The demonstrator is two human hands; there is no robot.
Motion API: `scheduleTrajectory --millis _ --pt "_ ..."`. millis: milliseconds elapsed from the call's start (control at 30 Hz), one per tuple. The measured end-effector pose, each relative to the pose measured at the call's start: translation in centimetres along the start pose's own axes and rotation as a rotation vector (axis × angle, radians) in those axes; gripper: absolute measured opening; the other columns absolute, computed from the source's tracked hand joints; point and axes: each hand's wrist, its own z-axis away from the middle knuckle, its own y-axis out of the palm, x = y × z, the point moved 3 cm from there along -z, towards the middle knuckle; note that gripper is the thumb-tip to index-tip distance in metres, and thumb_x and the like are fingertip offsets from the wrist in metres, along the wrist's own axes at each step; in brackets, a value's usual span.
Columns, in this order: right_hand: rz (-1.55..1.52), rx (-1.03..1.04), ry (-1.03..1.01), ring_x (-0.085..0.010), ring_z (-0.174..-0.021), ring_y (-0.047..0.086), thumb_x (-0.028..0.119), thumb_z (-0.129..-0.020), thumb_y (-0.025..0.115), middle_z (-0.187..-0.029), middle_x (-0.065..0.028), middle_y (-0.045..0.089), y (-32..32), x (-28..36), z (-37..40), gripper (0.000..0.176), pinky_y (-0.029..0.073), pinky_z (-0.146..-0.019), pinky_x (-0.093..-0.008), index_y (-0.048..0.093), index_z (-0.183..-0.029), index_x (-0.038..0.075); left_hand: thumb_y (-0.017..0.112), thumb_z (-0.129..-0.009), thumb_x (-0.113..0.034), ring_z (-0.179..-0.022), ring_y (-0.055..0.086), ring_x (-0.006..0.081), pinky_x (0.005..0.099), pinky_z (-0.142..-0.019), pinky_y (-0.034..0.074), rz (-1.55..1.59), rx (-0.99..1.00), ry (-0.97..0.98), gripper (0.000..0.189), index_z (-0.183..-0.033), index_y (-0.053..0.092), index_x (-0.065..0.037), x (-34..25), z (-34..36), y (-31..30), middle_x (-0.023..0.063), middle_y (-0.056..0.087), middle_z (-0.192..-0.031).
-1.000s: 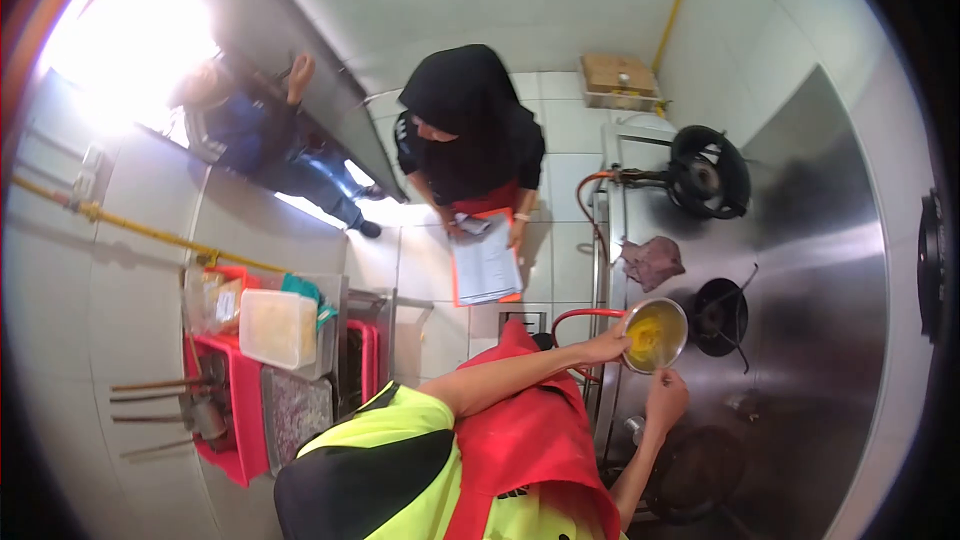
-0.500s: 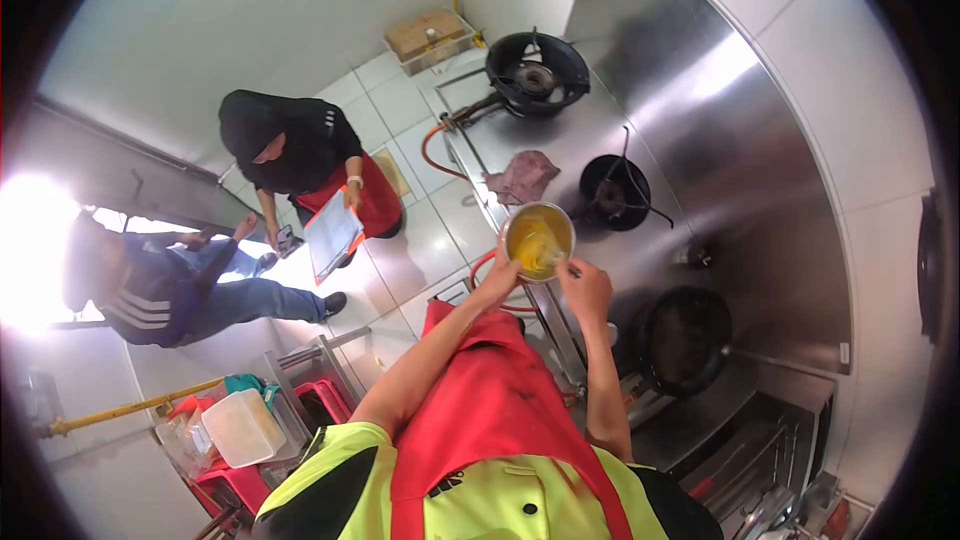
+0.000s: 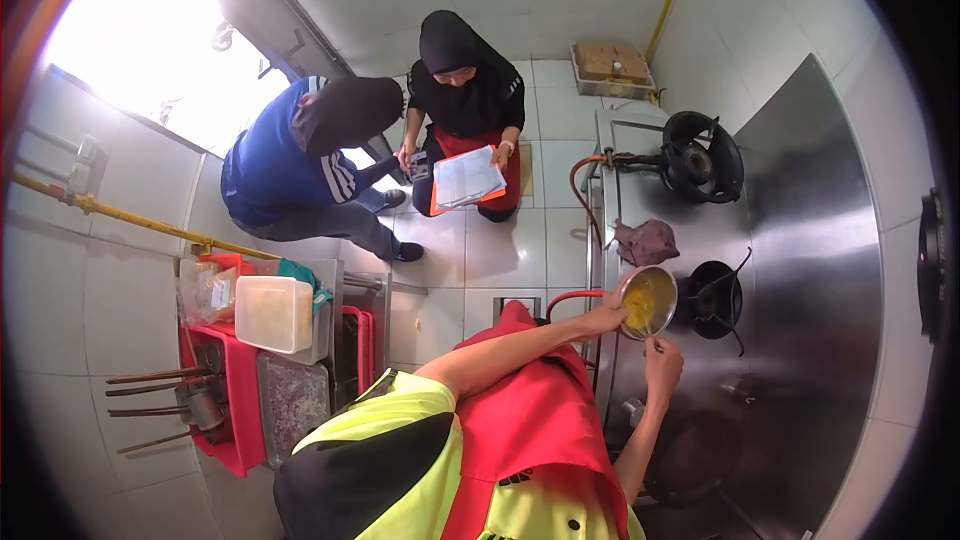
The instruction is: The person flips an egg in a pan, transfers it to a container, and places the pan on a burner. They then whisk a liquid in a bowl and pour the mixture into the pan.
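My left hand [image 3: 606,316] grips the rim of a round metal bowl [image 3: 667,285], its fingers closed at the bowl's left side. Yellow liquid [image 3: 642,306] lies inside the bowl, which is tilted a little. At the bowl's lower edge my right hand [image 3: 661,364] is closed around the handle of a thin utensil [image 3: 650,332] that reaches into the liquid. The utensil's head is too blurred to make out. A crumpled brownish cloth [image 3: 646,241] lies on the steel counter just above the bowl.
Black burners [image 3: 702,157] [image 3: 714,298] stand on the steel counter, with a dark pan [image 3: 694,458] nearer me. Two people stand at the upper left, one holding a clipboard [image 3: 468,180]. Plastic containers [image 3: 274,314] and a red crate [image 3: 243,410] are at the left. An orange hose [image 3: 578,183] runs beside the counter.
The view has turned left, so the bowl, counter and burners appear farther right and more of the left-hand shelf shows. Both hands still hold the bowl and utensil.
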Motion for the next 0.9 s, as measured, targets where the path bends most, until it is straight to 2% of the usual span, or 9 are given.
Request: scheduleTrajectory --millis 67,200,267,333,467,567,633,700,900 --pt "-0.085 -0.134 -0.068 -0.0424 -0.079 0.065 0.036 -0.089 0.060 -0.078 -0.0199 0.068 -1.9 2.5 0.4 0.035 0.049 -0.070 -0.0485 0.071 -0.082 0.003 0.040 -0.086 0.006 -0.126 0.045 0.0286 0.0391 -0.087 0.055 0.455 0.228 -0.193 0.086 -0.156 0.007 -0.033 -6.0 1.4 -2.0 0.0146 0.030 -0.146" --pt "0.054 -0.003 -0.101 -0.0424 -0.076 0.065 0.037 -0.089 0.061 -0.075 -0.0197 0.068 -1.0 1.5 -0.2 0.036 0.049 -0.066 -0.0471 0.070 -0.081 0.003 0.043 -0.086 0.002 -0.115 0.048 0.0316 0.0428 -0.092 0.050 -0.046 0.154 -0.061 0.087 -0.156 0.009 -0.038 -5.0 0.3 -1.3 0.0210 0.038 -0.141" --pt "-0.007 -0.134 -0.091 -0.0420 -0.075 0.065 0.037 -0.090 0.061 -0.073 -0.0191 0.068 -3.0 4.4 1.1 0.038 0.049 -0.066 -0.0479 0.070 -0.079 0.002 0.043 -0.085 0.002 -0.103 0.052 0.0254 0.0369 -0.085 0.051 0.082 0.179 0.019 0.088 -0.156 0.009 -0.038 -6.6 1.1 -1.5 0.0192 0.037 -0.141" --pt "0.090 -0.177 -0.069 -0.0418 -0.074 0.065 0.038 -0.091 0.061 -0.072 -0.0186 0.067 -2.1 2.8 0.9 0.039 0.049 -0.065 -0.0477 0.069 -0.078 0.001 0.044 -0.085 0.001 -0.116 0.047 0.0280 0.0342 -0.087 0.050 0.265 0.260 -0.275 0.088 -0.156 0.010 -0.037 -7.9 1.2 -1.4 0.0186 0.035 -0.143" --pt "0.064 -0.163 -0.131 -0.0413 -0.074 0.066 0.038 -0.090 0.062 -0.073 -0.0189 0.068 -3.6 3.2 1.8 0.038 0.049 -0.065 -0.0487 0.070 -0.079 0.002 0.045 -0.085 0.000 -0.120 0.045 0.0260 0.0335 -0.086 0.051 0.327 0.266 -0.233 0.087 -0.157 0.011 -0.034 -6.7 0.6 -0.1 0.0178 0.034 -0.144" --pt "0.016 -0.246 -0.044 -0.0437 -0.075 0.063 0.038 -0.090 0.064 -0.078 -0.0217 0.065 -1.5 -0.7 1.5 0.037 0.048 -0.064 -0.0484 0.068 -0.083 0.002 0.045 -0.084 0.000 -0.104 0.055 0.0204 0.0318 -0.078 0.052 0.081 0.202 0.093 0.086 -0.157 0.011 -0.030 -4.4 -0.7 0.7 0.0159 0.036 -0.142" --pt "0.018 -0.165 -0.151 -0.0433 -0.072 0.062 0.038 -0.090 0.065 -0.075 -0.0213 0.064 -3.4 1.2 2.4 0.038 0.047 -0.061 -0.0478 0.066 -0.079 0.002 0.046 -0.085 -0.001 -0.114 0.053 0.0247 0.0370 -0.089 0.050 0.266 0.350 -0.189 0.083 -0.156 0.008 -0.023 -2.0 -0.7 1.5 0.0161 0.038 -0.142" --pt "-0.045 -0.310 0.059 -0.0433 -0.072 0.062 0.036 -0.089 0.065 -0.071 -0.0198 0.064 -4.1 0.7 2.8 0.035 0.047 -0.060 -0.0475 0.066 -0.078 0.003 0.046 -0.086 0.000 -0.125 0.050 0.0304 0.0450 -0.103 0.047 0.510 0.423 -0.414 0.081 -0.154 0.005 -0.018 -4.1 -0.1 2.2 0.0170 0.039 -0.144" --pt "-0.119 -0.371 0.158 -0.0415 -0.074 0.065 0.039 -0.087 0.066 -0.073 -0.0197 0.066 -4.3 -1.5 4.1 0.033 0.052 -0.063 -0.0457 0.072 -0.081 0.007 0.037 -0.082 0.007 -0.130 0.046 0.0363 0.0542 -0.105 0.043 0.545 0.491 -0.365 0.095 -0.152 -0.008 -0.038 -8.0 0.3 4.7 0.0167 0.027 -0.149"
